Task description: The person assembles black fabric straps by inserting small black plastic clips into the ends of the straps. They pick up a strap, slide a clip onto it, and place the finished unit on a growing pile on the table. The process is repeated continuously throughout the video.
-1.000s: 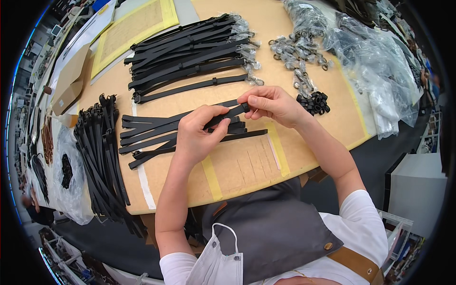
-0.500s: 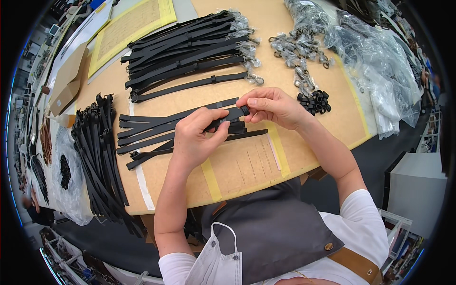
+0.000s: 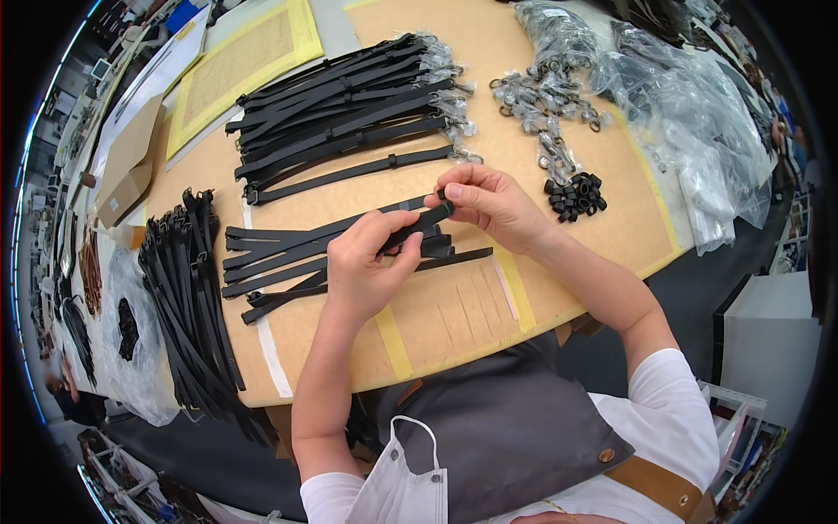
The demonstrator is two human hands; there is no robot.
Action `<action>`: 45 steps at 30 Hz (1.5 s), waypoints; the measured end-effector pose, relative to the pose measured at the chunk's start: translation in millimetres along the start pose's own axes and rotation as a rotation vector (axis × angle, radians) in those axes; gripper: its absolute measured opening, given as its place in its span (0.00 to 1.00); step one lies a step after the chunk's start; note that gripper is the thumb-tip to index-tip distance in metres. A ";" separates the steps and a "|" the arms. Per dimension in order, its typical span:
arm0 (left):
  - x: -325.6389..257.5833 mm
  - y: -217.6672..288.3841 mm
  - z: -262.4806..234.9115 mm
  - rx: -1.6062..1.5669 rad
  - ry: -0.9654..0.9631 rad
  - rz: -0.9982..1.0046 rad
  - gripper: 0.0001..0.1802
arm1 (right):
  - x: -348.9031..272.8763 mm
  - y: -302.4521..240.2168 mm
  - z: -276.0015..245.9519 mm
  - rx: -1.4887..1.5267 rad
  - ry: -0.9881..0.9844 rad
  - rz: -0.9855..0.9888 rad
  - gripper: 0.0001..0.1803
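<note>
Small black loop [image 3: 443, 195] has shifted slightly farther at the strap's right end.
Left hand [image 3: 368, 262] pinches the black strap [image 3: 431, 217], which runs rightward and farther; right hand [image 3: 485, 201], nearer its tip, grips the loop, though whether it encircles the strap I cannot tell.

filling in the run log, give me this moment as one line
left hand: holds black strap | right hand: pinches black loop at strap's end | right side: loop pile | left side: strap bundle
</note>
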State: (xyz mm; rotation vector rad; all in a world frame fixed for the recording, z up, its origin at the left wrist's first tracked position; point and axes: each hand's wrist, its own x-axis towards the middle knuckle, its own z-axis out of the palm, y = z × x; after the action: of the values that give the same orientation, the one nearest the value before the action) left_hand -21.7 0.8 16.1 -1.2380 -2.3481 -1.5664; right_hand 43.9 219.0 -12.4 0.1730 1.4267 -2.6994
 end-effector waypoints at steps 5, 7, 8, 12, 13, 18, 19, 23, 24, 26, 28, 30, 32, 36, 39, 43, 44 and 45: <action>0.6 1.4 -0.5 0.085 0.018 -0.009 0.12 | -1.3 9.7 2.0 0.104 0.032 -0.028 0.04; 0.8 2.3 1.3 0.096 0.029 -0.025 0.12 | -3.7 16.8 -0.2 0.124 0.056 -0.009 0.05; 0.1 1.8 3.2 0.088 0.049 -0.013 0.11 | -4.2 16.9 1.7 0.163 0.051 0.011 0.06; -1.6 -2.4 7.3 0.115 0.002 0.001 0.11 | -3.3 17.0 -0.3 0.206 0.089 -0.003 0.13; -1.3 -2.8 8.5 0.114 0.001 0.004 0.11 | -3.2 16.4 -1.4 0.244 0.085 0.005 0.14; -2.9 -6.6 14.6 0.090 0.040 0.031 0.13 | -3.6 17.8 -0.7 0.356 0.071 0.040 0.18; -3.7 -8.3 18.4 0.066 0.049 0.036 0.14 | -4.9 19.7 -0.7 0.287 0.056 0.054 0.18; -5.8 -6.6 26.3 0.012 0.004 0.053 0.20 | -6.7 16.2 2.1 -0.146 -0.072 0.045 0.20; -4.2 -4.5 26.0 0.005 -0.030 0.060 0.22 | -4.3 11.6 -1.5 -0.244 -0.119 -0.014 0.20; -2.1 0.0 22.2 0.002 -0.086 0.057 0.24 | -4.4 -13.4 -9.2 -0.530 -0.081 -0.150 0.15; -4.1 -1.7 16.9 0.048 -0.087 0.054 0.22 | -9.9 -60.7 -12.3 -0.916 0.234 -0.223 0.11; -3.8 -0.9 16.3 0.057 -0.075 0.022 0.16 | -7.0 -79.1 -56.9 -1.376 0.637 -0.249 0.19; -5.1 -3.2 16.5 0.024 -0.070 -0.023 0.14 | -11.8 -87.9 -91.1 -1.593 0.823 -0.103 0.20; 0.0 0.6 11.6 0.056 -0.075 0.030 0.11 | -6.9 -82.6 -103.9 -1.576 0.716 -0.027 0.18; -0.8 0.3 9.0 0.014 -0.083 0.014 0.13 | 0.3 -73.0 -86.7 -1.337 0.647 -0.163 0.14; -4.0 -5.3 1.9 -0.146 -0.184 -0.236 0.14 | 3.4 -65.0 -65.5 -0.665 0.304 -0.142 0.08; -5.5 -8.3 2.5 -0.194 -0.175 -0.253 0.14 | 1.8 -62.7 -57.3 -0.481 0.198 -0.101 0.06; -6.0 -10.5 3.4 -0.245 -0.169 -0.268 0.14 | 0.5 -57.2 -48.3 -0.351 0.159 -0.084 0.05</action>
State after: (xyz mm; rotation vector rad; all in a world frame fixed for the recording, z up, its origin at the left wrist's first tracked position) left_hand -23.2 -1.7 3.9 -1.1788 -2.5807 -1.9546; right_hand 39.1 291.0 7.3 0.3135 1.9651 -2.4893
